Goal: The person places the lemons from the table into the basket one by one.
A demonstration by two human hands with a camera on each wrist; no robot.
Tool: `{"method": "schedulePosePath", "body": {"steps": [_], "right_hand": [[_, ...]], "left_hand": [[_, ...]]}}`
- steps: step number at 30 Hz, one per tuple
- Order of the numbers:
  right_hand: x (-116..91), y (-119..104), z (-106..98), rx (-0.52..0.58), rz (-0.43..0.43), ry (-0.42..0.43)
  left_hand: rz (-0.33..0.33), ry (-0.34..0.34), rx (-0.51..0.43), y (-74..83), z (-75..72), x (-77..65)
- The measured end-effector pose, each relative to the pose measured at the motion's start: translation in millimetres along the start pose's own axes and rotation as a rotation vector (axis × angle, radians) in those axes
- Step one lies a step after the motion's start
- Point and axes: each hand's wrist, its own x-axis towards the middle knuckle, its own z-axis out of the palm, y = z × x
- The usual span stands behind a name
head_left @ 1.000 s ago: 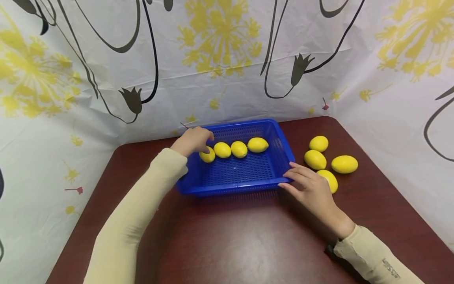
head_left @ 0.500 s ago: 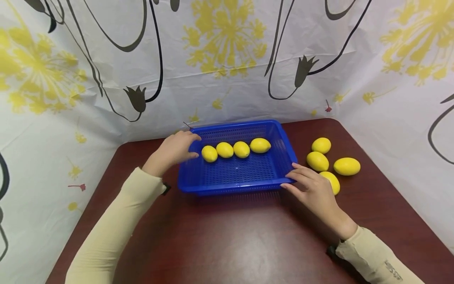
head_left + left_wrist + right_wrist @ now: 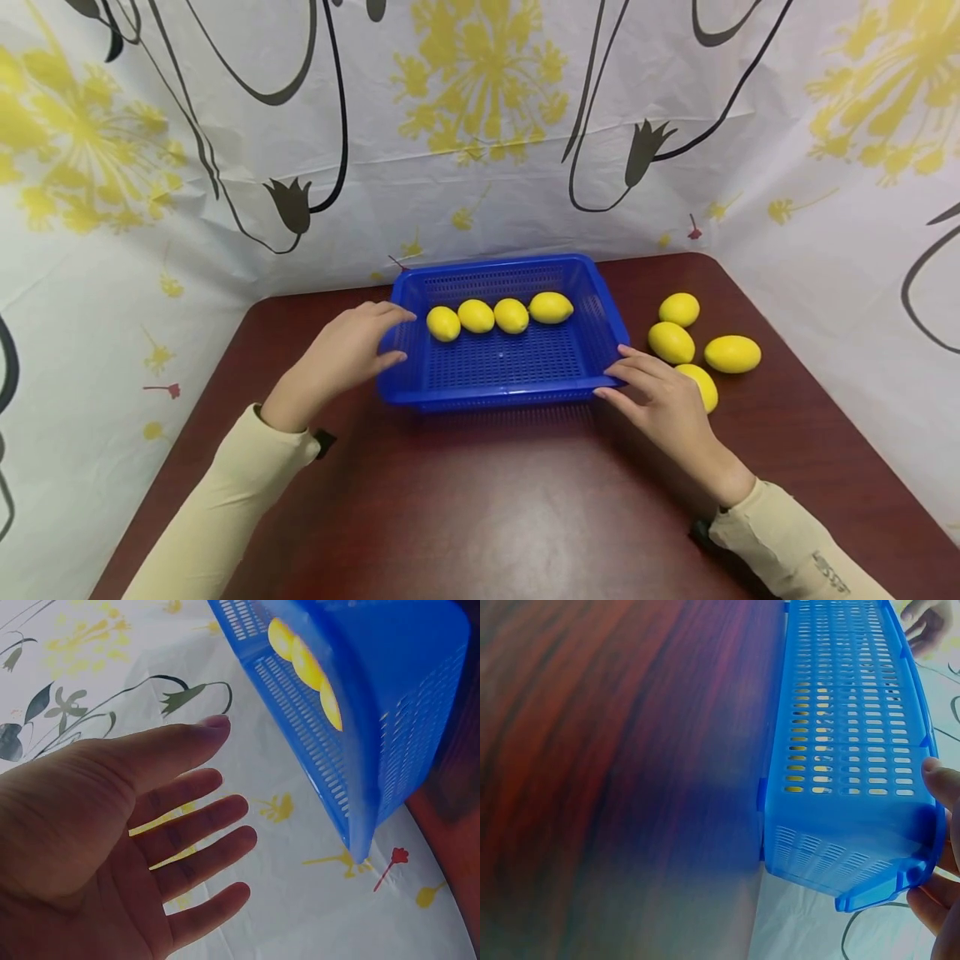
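A blue plastic basket [image 3: 502,392] with slotted walls stands on the table. Inside, along its back half, lies a row of several yellow lemons [image 3: 476,317]. My right hand [image 3: 663,408] holds the basket's near right corner; in the right wrist view its thumb [image 3: 934,774] is at the rim on the front side, with the fingers on the adjoining side. My left hand [image 3: 341,354] is by the basket's left rim with thumb and fingers apart. In the left wrist view the left palm [image 3: 112,847] holds nothing, and a gap separates the fingers from the basket.
To the right of the basket, several more lemons [image 3: 732,354] lie loose on the dark red-brown table [image 3: 480,500]. One lemon [image 3: 701,387] is partly hidden behind my right hand. A white flower-patterned sheet [image 3: 510,200] hangs close behind the table and along both sides.
My left hand has withdrawn from over the leftmost lemon, moving left and toward me past the basket's left rim. That lemon stays in the row. The right hand keeps its place at the corner.
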Motion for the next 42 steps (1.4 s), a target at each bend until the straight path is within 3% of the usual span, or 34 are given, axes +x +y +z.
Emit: {"method": "schedulePosePath", "body": {"steps": [9,16,33,42], "right_hand": [[1,-1,1,0.024,-0.03,0.025],[0,0,1,0.009,-0.016,-0.013],[4,2,-2,0.006,0.007,-0.041],[4,2,-4,0.005,0.003,-0.037]], "left_hand": [[0.045,0.06,-0.007,7.9,14.1,-28.3],[0.053,0.1,-0.026,8.1,26.5,-45.1],[0.04,0.246,-0.059,8.2,46.6,-60.0],[0.057,0.412,-0.051,9.2,61.7,-69.2]]}}
